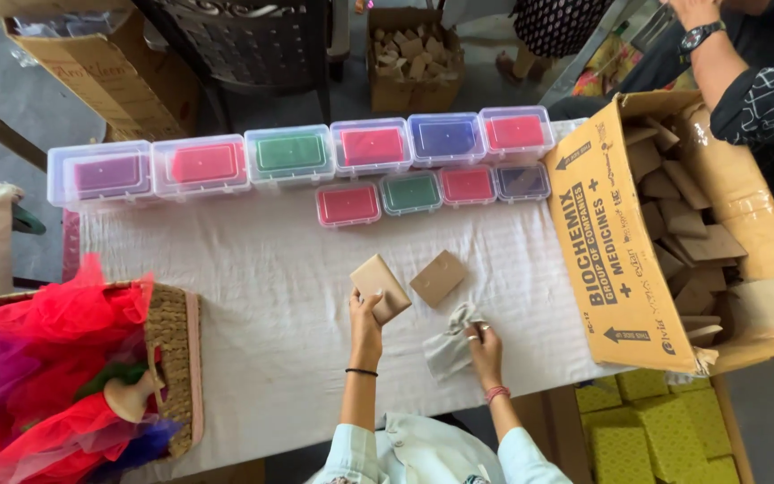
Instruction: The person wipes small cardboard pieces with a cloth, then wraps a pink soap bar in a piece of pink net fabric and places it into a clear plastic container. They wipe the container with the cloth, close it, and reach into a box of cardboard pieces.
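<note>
My left hand (366, 315) holds a small tan cardboard box (380, 287) by its near corner, just above the white tablecloth (253, 296). A second tan cardboard box (438, 278) lies flat on the cloth right beside it. My right hand (484, 342) grips a crumpled pale grey cloth (452, 343) that rests on the table near the front edge. Both hands sit close together at the table's middle front.
Two rows of clear plastic boxes (290, 154) with coloured inserts line the far side. A large open carton (674, 233) of brown pieces stands at right, another person's arm (718, 63) above it. A wicker basket (172, 358) with red tulle sits at left. Yellow-green boxes (651, 430) lie below right.
</note>
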